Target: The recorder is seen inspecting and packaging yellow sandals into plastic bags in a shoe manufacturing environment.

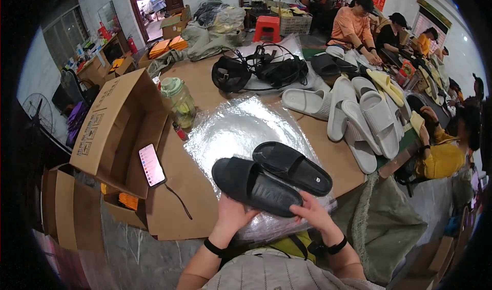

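Observation:
A black slide sandal (256, 186) is held just above the table's near edge by both my hands. My left hand (233, 215) grips its toe end from below, with part of the fingers hidden under the sole. At the heel, my right hand (311, 212) pinches the rim between thumb and fingers. Just beyond it lies a second black slide sandal (294, 167), with a small pale round spot near its heel. Under both spreads a stack of shiny clear plastic bags (241, 121).
Grey slides (379, 118) pile up on the right. Behind the bags sits a tangle of black straps (282, 69). A green-lidded bottle (179, 103), a phone (151, 165) and an open cardboard box (120, 128) stand left. Several people work at the far right.

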The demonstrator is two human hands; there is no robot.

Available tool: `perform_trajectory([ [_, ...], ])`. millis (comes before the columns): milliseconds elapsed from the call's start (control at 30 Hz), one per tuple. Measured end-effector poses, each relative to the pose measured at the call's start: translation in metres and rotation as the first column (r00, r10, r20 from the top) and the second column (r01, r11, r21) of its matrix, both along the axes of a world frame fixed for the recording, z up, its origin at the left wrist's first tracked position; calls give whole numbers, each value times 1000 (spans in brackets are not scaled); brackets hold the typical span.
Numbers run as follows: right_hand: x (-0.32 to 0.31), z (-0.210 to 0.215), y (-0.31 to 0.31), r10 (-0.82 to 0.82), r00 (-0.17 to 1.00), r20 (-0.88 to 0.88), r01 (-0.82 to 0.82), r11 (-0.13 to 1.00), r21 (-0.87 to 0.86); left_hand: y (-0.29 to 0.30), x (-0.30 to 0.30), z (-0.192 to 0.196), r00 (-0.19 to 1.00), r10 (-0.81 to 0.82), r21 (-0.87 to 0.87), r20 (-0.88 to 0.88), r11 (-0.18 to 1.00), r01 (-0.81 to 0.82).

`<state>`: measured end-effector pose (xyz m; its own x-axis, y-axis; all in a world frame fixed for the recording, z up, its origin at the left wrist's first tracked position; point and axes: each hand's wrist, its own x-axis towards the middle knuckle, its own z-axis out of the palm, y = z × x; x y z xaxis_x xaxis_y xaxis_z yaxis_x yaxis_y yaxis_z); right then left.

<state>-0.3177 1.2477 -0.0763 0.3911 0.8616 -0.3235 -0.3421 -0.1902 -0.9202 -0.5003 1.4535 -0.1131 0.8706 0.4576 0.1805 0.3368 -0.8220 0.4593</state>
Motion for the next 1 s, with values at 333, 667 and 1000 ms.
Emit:
perform_trajectory([
  [333, 22, 22, 27, 34, 151, 988, 276, 958, -75, -3, 2, 8, 996, 43, 82, 82, 995, -49],
  [667, 12, 0, 105, 41, 302, 953, -77, 997, -18, -2, -11, -4, 993, 65, -6, 98, 998, -65],
  [1000, 25, -32, 115, 50, 242, 969, 63, 996, -67, -4, -8, -11, 989, 95, 153, 113, 982, -112],
])
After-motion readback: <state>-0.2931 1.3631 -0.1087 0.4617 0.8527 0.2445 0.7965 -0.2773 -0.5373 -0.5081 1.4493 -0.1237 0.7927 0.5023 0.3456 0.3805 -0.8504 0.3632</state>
